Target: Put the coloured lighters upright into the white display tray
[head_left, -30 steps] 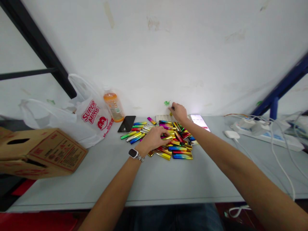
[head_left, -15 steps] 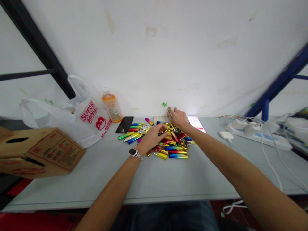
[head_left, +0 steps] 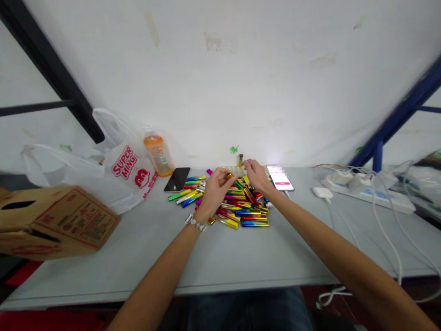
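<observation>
Before me a loose heap of slim, glossy lighters [head_left: 239, 203] lies flat on its sides, overlapping at mixed angles, in gold, blue, red, green and silver. I pinch one gold-tinted lighter [head_left: 229, 175] above the heap, mostly hidden by my grip. Behind, a yellowish lighter [head_left: 240, 160] with a dark top stands upright by the pale, gridded tray [head_left: 224, 170].

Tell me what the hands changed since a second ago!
The left bare hand moved toward the white wall and pinches a shiny gold stick above the multicoloured metallic pile. The right bare hand drew back slightly, seemingly letting go of a yellow, dark-topped stick, now upright beside it. The orange-drink bottle and white plastic bag stayed put.
</observation>
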`<state>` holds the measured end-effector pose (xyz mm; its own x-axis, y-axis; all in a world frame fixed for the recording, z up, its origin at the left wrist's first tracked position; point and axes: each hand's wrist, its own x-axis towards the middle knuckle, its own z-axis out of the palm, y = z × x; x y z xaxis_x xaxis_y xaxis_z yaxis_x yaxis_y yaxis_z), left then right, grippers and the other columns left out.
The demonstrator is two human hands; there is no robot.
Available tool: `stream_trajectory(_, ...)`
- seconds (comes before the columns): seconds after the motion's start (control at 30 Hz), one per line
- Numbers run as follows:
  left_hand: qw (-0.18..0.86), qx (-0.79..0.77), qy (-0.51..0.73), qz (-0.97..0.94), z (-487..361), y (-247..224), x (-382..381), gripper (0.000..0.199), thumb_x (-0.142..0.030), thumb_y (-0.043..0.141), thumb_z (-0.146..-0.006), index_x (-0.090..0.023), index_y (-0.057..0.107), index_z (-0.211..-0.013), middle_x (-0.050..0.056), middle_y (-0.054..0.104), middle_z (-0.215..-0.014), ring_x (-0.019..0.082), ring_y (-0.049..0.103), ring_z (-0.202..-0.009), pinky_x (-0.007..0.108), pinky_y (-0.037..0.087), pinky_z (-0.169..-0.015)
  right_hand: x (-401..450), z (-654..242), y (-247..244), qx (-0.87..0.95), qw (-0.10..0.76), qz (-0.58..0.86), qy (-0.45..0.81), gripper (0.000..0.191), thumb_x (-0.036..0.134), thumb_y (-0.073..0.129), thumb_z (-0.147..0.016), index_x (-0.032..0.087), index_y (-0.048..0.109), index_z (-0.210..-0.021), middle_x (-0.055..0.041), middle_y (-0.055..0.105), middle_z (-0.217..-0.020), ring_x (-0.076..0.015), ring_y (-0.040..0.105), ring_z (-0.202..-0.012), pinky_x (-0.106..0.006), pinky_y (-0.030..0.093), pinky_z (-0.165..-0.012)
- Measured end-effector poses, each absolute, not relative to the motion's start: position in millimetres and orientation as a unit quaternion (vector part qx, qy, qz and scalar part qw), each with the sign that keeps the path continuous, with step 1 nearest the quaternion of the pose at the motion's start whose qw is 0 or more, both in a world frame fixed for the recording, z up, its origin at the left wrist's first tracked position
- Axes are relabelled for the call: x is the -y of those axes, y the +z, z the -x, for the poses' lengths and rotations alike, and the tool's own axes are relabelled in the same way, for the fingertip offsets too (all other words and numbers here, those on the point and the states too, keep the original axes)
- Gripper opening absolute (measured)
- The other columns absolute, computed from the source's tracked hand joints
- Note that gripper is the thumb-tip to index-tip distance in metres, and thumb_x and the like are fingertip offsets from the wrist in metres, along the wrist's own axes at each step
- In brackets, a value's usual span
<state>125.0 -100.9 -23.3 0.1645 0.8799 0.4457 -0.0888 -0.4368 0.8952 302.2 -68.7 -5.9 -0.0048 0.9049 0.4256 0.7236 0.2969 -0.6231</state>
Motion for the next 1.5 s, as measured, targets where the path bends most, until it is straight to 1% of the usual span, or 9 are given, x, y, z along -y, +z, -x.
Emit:
stream_trajectory(0.13, 0.455, -0.307, 0.591, -0.591, -129.3, -20.6, 103.6, 0.041, -0.048, 0.076, -0.081, -0.021, 0.049, -0.095, 0.004, 0.076, -0.089, 0.020, 0.075, -0.091, 0.036, 0.059, -0.085, 100.0, -296.2, -6.9, 0.689, 0.466, 0.495, 0.250, 0.054, 0.058, 0.034, -0.100, 0.019, 0.067, -0.084, -0.0044, 0.068, -0.081, -0.0196, 0.063, -0.083, -0.030, 0.046, -0.080)
stream_trajectory(0.33, 0.416, -0.325, 0.609, -0.592, -125.7, -19.4, 104.1, 0.042, -0.051, 0.074, -0.081, -0.020, 0.046, -0.087, 0.011, 0.073, -0.112, 0.020, 0.070, -0.102, 0.039, 0.057, -0.089, 114.7, -287.6, -13.0, 0.584, 0.559, 0.392, 0.438, 0.040, 0.058, 0.075, -0.075, 0.021, 0.065, -0.084, 0.0044, 0.056, -0.061, -0.0117, 0.048, -0.057, -0.026, 0.040, -0.057)
stream_trajectory(0.47, 0.309, -0.355, 0.511, -0.719, -118.3, -21.5, 104.9, 0.037, -0.049, 0.074, -0.082, -0.018, 0.054, -0.077, 0.008, 0.071, -0.104, 0.021, 0.067, -0.101, 0.039, 0.054, -0.091, 111.2, -285.3, -20.5, 0.506, 0.619, 0.359, 0.481, 0.035, 0.049, 0.081, -0.069, 0.021, 0.062, -0.076, 0.0048, 0.055, -0.065, -0.0108, 0.049, -0.059, -0.025, 0.043, -0.059)
stream_trajectory(0.67, 0.180, -0.345, 0.423, -0.818, -118.0, -23.7, 112.1, 0.025, -0.042, 0.073, -0.085, -0.020, 0.064, -0.079, 0.007, 0.068, -0.105, 0.022, 0.064, -0.101, 0.040, 0.049, -0.095, 120.8, -282.9, -20.6, 0.533, 0.639, 0.348, 0.432, 0.032, 0.052, 0.070, -0.082, 0.025, 0.056, -0.089, 0.0040, 0.062, -0.074, -0.0126, 0.059, -0.071, -0.025, 0.051, -0.071)
stream_trajectory(0.73, 0.171, -0.341, 0.425, -0.821, -118.0, -22.6, 113.0, 0.023, -0.040, 0.067, -0.090, -0.020, 0.065, -0.080, 0.007, 0.069, -0.103, 0.022, 0.064, -0.100, 0.039, 0.049, -0.095, 124.6, -283.6, -17.8, 0.530, 0.640, 0.351, 0.432, 0.034, 0.056, 0.068, -0.083, 0.027, 0.054, -0.096, 0.0063, 0.057, -0.066, -0.0125, 0.057, -0.063, -0.025, 0.051, -0.065)
stream_trajectory(0.87, 0.164, -0.340, 0.429, -0.821, -117.1, -18.9, 113.3, 0.023, -0.037, 0.060, -0.094, -0.021, 0.065, -0.079, 0.005, 0.071, -0.097, 0.021, 0.065, -0.097, 0.038, 0.049, -0.093, 127.8, -286.0, -16.6, 0.490, 0.609, 0.366, 0.505, 0.043, 0.065, 0.066, -0.079, 0.027, 0.056, -0.094, 0.0105, 0.038, -0.052, -0.0094, 0.032, -0.042, -0.020, 0.028, -0.038)
stream_trajectory(1.0, 0.160, -0.347, 0.414, -0.826, -118.8, -18.2, 114.6, 0.027, -0.038, 0.056, -0.097, -0.020, 0.065, -0.079, 0.005, 0.071, -0.095, 0.021, 0.064, -0.094, 0.037, 0.049, -0.090, 127.0, -287.4, -19.6, 0.440, 0.578, 0.364, 0.583, 0.058, 0.077, 0.046, -0.084, 0.023, 0.048, -0.064, 0.0087, 0.029, -0.045, -0.0070, 0.020, -0.037, -0.021, 0.016, -0.036)
stream_trajectory(1.27, 0.155, -0.348, 0.408, -0.830, -123.5, -22.4, 114.0, 0.029, -0.036, 0.054, -0.099, -0.019, 0.064, -0.078, 0.005, 0.070, -0.093, 0.021, 0.063, -0.094, 0.038, 0.048, -0.092, 126.8, -284.0, -23.1, 0.412, 0.610, 0.422, 0.530, 0.046, 0.049, 0.041, -0.091, 0.023, 0.040, -0.053, 0.0054, 0.029, -0.041, -0.0086, 0.023, -0.035, -0.022, 0.018, -0.034)
stream_trajectory(1.5, 0.156, -0.354, 0.401, -0.830, -124.3, -21.8, 114.6, 0.028, -0.035, 0.053, -0.098, -0.019, 0.064, -0.078, 0.006, 0.071, -0.095, 0.022, 0.063, -0.096, 0.039, 0.048, -0.092, 129.8, -280.7, -19.8, 0.382, 0.624, 0.415, 0.541, 0.043, 0.048, 0.043, -0.089, 0.022, 0.042, -0.054, 0.0069, 0.028, -0.042, -0.0074, 0.022, -0.035, -0.021, 0.016, -0.035)
